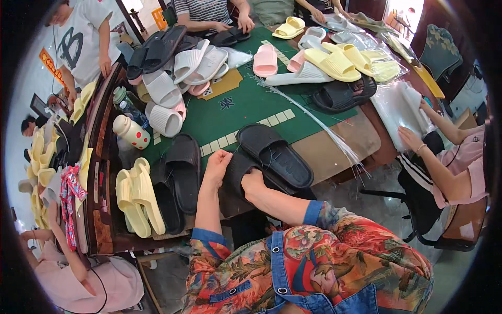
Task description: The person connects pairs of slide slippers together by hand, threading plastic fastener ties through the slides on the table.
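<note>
Black moulded material makes up the open-toed slipper with a broad strap (238, 170) that we have at the centre of the frame, its mate, a second black slipper with a ridged strap (287, 168), lying just to the right. We judge the work on this pair to be partway along: the two lie together, and a thin translucent strand (270, 156) shows by the second slipper's strap, but we see no finished fastening. Much appears left, since a loose bundle of clear, thin plastic strands (337, 140) stretches across the green-covered surface (246, 113) toward the right, and grey ribbed slippers (163, 89) at upper left and pale yellow ribbed slippers (334, 64) at upper right lie heaped; whether any of those are done, we cannot tell. The first slipper sits between our hands. Our left hand (217, 166) is just beside it on the left, fingers drawn together in a pinch; whether they hold a strand is too small to make out. Our right hand (253, 182) reaches into it from the lower right, its fingertips hidden at the strap, so we cannot tell if it is grasping.
</note>
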`<state>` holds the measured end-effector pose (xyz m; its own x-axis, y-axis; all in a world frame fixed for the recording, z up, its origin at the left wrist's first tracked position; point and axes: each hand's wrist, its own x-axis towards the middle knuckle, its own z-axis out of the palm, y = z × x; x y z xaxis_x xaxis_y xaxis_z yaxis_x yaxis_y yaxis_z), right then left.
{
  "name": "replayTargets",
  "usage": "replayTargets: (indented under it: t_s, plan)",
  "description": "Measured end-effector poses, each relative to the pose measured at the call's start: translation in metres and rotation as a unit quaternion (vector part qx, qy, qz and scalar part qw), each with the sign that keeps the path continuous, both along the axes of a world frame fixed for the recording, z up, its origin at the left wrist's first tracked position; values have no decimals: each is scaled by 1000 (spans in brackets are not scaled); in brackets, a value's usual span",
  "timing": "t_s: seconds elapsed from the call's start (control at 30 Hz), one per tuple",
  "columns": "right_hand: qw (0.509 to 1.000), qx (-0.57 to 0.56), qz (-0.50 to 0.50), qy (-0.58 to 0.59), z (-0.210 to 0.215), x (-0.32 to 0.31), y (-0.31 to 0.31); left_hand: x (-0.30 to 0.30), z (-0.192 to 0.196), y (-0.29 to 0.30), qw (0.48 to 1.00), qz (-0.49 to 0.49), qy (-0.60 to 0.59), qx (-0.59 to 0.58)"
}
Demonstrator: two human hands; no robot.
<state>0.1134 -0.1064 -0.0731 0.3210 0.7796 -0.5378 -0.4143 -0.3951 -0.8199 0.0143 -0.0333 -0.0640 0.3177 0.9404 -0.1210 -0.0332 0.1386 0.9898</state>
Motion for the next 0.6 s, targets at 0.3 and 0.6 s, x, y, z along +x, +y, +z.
replayTargets:
  t_s: [0.3,0.6]
  plan:
    - [962,93,-30,254,-16,4,-6,11,-2,-7,999,42,2,28]
    - [909,205,-31,363,35,12,-21,12,-9,-4,977,49,151,139]
